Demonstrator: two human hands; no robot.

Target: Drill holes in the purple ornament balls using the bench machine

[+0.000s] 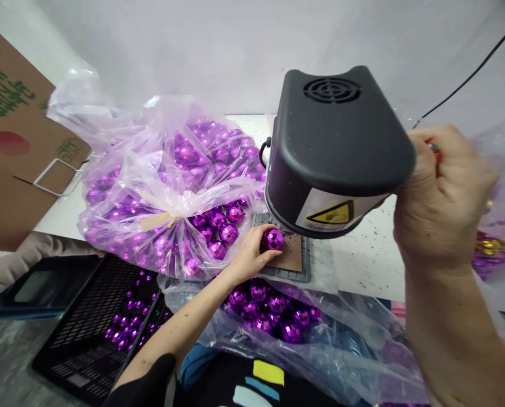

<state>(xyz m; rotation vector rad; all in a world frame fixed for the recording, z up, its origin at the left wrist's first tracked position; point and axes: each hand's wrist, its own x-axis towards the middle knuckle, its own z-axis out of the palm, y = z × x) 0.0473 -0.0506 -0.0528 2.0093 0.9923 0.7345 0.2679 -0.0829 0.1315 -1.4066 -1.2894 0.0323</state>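
My left hand (252, 252) pinches a shiny purple faceted bauble (273, 239) between thumb and fingers, just above a flat grey-framed plate (307, 260) with a brown surface. My right hand (441, 186) is wrapped round the handle side of a bulky black press-like machine (337, 130) with a round vent on top and a yellow hand-hazard label. Its handle and lower parts are hidden. Left of my left hand, purple baubles (229, 233) show in the torn opening of a knotted clear bag (163, 198). More purple baubles (273, 305) lie in clear plastic on my lap.
A cardboard box (19, 130) stands at the left on the white table (362, 271). Below it, a black crate (78, 333) holds small purple baubles. Another bag (496, 246) with purple and gold pieces lies far right. A black cable (468, 73) runs along the wall.
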